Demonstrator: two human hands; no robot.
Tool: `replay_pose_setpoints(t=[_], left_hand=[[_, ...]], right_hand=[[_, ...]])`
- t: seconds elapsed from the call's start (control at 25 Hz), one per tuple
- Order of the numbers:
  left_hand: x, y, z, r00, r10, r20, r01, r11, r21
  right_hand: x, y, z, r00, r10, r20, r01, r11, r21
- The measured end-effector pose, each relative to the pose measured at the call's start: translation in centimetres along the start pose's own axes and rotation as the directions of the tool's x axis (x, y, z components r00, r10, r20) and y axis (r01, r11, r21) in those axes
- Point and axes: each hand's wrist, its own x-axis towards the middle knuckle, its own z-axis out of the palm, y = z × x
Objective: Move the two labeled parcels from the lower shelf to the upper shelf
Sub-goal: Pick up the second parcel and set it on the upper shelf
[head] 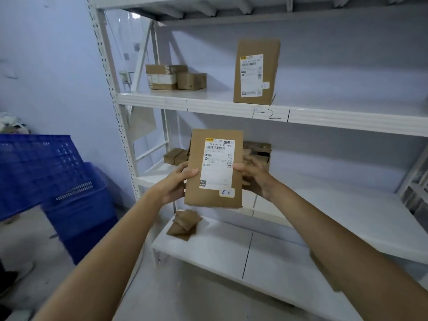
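A flat brown cardboard parcel with a white shipping label is held upright in front of the middle shelf. My left hand grips its left edge and my right hand grips its right edge. A second labeled brown parcel stands upright on the upper shelf, leaning against the back wall above the handwritten mark "1-2". The lower shelf lies behind the held parcel.
Small cardboard boxes sit at the upper shelf's left end. More small boxes and an open box are on the middle shelf. Flat brown pieces lie on the lowest shelf. Blue plastic crates are stacked at left.
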Motion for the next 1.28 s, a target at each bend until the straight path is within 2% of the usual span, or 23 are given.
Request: replay_pose_setpoints(t=[0.12, 0.32, 0.6, 0.92, 1.12, 1.28], left_hand=[[0.4, 3.0, -3.7, 0.999, 0.045, -0.015, -0.044, 0.998, 0.05], [3.4, 8.3, -11.6, 0.994, 0.08, -0.069, -0.072, 0.991, 0.11], [11.1, 16.3, -19.0, 0.985, 0.169, -0.041, -0.158, 0.968, 0.192], [20.4, 25.2, -24.2, 0.957, 0.261, 0.131, -0.282, 0.94, 0.191], [26.9, 28.8, -26.4, 0.906, 0.302, 0.295, -0.364, 0.914, 0.182], [31.1, 30.7, -28.1, 0.898, 0.292, 0.329, -0.354, 0.924, 0.143]], right_hand=[[4.2, -1.3, 2.9, 0.999, -0.012, 0.035, 0.01, 0.999, 0.04], [12.9, -3.8, 9.1, 0.993, -0.085, 0.081, 0.085, 0.996, 0.002], [25.4, -9.8, 13.4, 0.985, -0.141, 0.102, 0.138, 0.99, 0.029], [34.0, -18.4, 15.6, 0.95, -0.307, 0.061, 0.311, 0.948, -0.073], [37.2, -21.3, 15.5, 0.923, -0.383, -0.042, 0.377, 0.921, -0.099], [39.3, -22.8, 15.9, 0.89, -0.43, -0.152, 0.406, 0.899, -0.166]])
